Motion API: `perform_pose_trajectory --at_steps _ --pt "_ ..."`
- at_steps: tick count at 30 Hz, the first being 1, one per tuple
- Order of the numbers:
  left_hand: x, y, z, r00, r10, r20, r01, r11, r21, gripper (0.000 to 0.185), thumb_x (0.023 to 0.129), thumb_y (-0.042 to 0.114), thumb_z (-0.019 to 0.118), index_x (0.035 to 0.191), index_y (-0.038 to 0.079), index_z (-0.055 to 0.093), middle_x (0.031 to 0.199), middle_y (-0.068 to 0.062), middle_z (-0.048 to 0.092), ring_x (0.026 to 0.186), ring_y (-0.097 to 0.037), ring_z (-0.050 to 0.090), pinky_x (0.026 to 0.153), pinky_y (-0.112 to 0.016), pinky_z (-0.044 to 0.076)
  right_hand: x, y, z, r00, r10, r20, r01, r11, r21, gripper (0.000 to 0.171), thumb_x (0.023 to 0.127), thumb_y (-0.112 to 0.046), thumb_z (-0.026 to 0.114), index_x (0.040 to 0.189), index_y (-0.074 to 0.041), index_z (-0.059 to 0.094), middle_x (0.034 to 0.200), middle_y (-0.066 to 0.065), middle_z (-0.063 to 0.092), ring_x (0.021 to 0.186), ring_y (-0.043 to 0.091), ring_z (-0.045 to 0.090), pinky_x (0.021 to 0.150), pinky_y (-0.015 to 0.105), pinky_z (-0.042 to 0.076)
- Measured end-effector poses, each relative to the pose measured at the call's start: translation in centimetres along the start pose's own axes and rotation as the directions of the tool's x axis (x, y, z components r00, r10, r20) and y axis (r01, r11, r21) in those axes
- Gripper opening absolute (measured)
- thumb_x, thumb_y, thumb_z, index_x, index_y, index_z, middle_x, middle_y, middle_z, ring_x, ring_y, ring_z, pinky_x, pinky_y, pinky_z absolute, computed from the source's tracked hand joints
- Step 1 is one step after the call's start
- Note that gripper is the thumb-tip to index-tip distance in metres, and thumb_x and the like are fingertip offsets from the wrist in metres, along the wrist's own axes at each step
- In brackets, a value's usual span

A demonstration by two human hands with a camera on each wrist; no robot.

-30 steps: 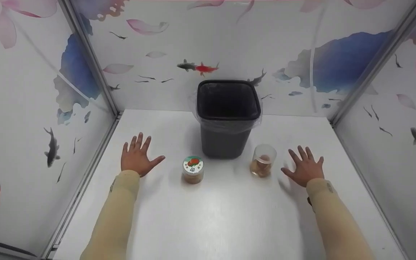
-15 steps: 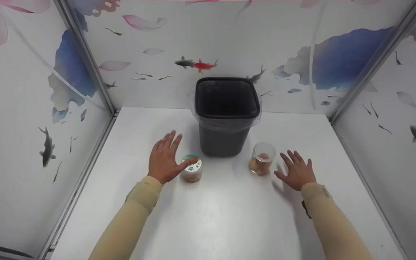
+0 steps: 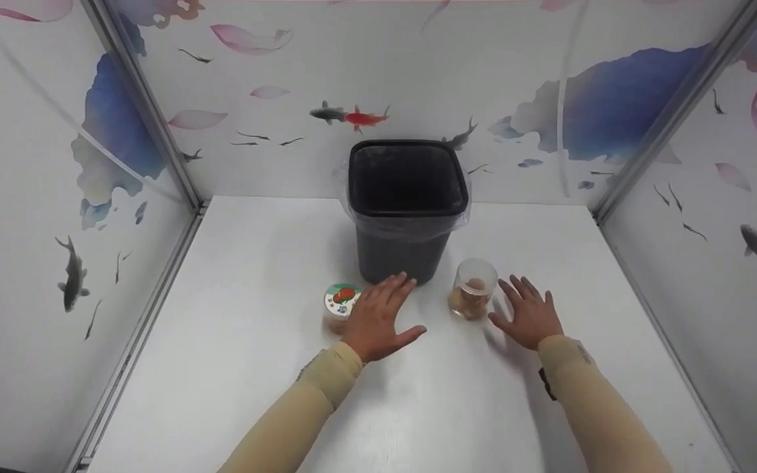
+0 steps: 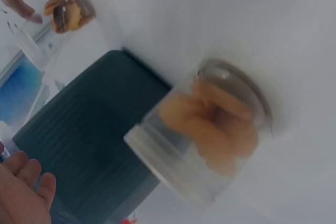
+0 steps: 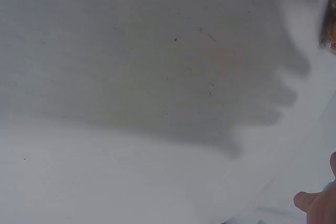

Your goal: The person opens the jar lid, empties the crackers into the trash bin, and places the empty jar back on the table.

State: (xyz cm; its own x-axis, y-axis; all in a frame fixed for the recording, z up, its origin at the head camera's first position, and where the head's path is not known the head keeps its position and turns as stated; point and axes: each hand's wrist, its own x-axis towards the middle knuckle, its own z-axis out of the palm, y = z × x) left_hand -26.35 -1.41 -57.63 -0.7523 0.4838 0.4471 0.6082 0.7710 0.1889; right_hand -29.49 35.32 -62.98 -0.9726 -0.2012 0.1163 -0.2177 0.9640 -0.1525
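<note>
My left hand [image 3: 382, 322] is above the table with its fingers extended and the thumb pointing right. In the head view it overlaps the right side of a lidded jar [image 3: 341, 302] whose green-and-white lid has a red fruit picture. The left wrist view shows this clear jar [image 4: 210, 124] filled with tan, rounded pieces. My right hand [image 3: 528, 315], fingers spread, is just right of a second clear jar [image 3: 474, 289]. That one holds brownish pieces in its lower half and seems to lack a lid. Neither hand holds anything.
A dark bin [image 3: 401, 253] lined with a thin clear bag stands behind the jars, its mouth uncovered. The white table [image 3: 253, 394] is enclosed by printed panels at the back and both sides, with metal posts [image 3: 145, 105] at the corners.
The left hand has swept rightward from the table's left side, past the lidded jar to its right. My right hand has shifted slightly left, closer to the second jar. Both jars stay put.
</note>
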Motion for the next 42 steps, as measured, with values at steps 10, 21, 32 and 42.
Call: perform_pose_trajectory --at_steps 10,21,32,42 --pt "1.5 1.1 5.7 0.946 -0.198 0.255 0.243 0.957 -0.158 0.085 0.090 0.069 0.055 0.155 0.019 0.036 0.154 -0.002 0.041 0.140 -0.020 0.039 0.111 -0.043 0.036 0.5 0.1 0.6 1.000 -0.010 -0.002 0.010 1.000 -0.023 0.075 0.092 -0.048 0.060 0.153 -0.010 0.038 0.156 0.018 0.034 0.144 0.041 0.025 0.108 0.073 0.017" --pt "4.9 3.5 9.9 0.866 -0.314 0.390 0.454 0.820 -0.348 0.095 0.084 0.051 0.075 0.157 0.013 0.029 0.157 -0.006 0.036 0.141 -0.023 0.037 0.114 -0.037 0.032 0.9 0.5 0.5 0.999 0.039 -0.029 -0.036 0.997 0.075 0.069 0.090 -0.023 0.062 0.151 -0.005 0.038 0.152 0.022 0.039 0.141 0.044 0.030 0.109 0.071 0.018" --pt "7.4 4.4 11.4 0.843 -0.368 0.393 0.518 0.754 -0.405 0.105 0.079 0.044 0.083 0.158 0.011 0.024 0.160 -0.006 0.031 0.143 -0.022 0.034 0.114 -0.034 0.030 1.5 -0.7 -0.2 0.998 0.064 -0.012 -0.060 0.976 0.211 0.068 0.086 -0.014 0.059 0.150 -0.001 0.038 0.152 0.023 0.038 0.141 0.045 0.030 0.110 0.067 0.022" --pt "8.8 5.3 11.5 0.813 -0.378 0.443 0.558 0.723 -0.408 0.102 0.081 0.045 0.082 0.159 0.013 0.024 0.160 -0.003 0.031 0.144 -0.019 0.032 0.115 -0.032 0.028 1.6 -1.2 -0.3 0.999 0.038 0.019 -0.041 0.968 0.249 0.073 0.085 -0.014 0.060 0.151 0.002 0.035 0.153 0.025 0.036 0.142 0.044 0.027 0.113 0.060 0.022"
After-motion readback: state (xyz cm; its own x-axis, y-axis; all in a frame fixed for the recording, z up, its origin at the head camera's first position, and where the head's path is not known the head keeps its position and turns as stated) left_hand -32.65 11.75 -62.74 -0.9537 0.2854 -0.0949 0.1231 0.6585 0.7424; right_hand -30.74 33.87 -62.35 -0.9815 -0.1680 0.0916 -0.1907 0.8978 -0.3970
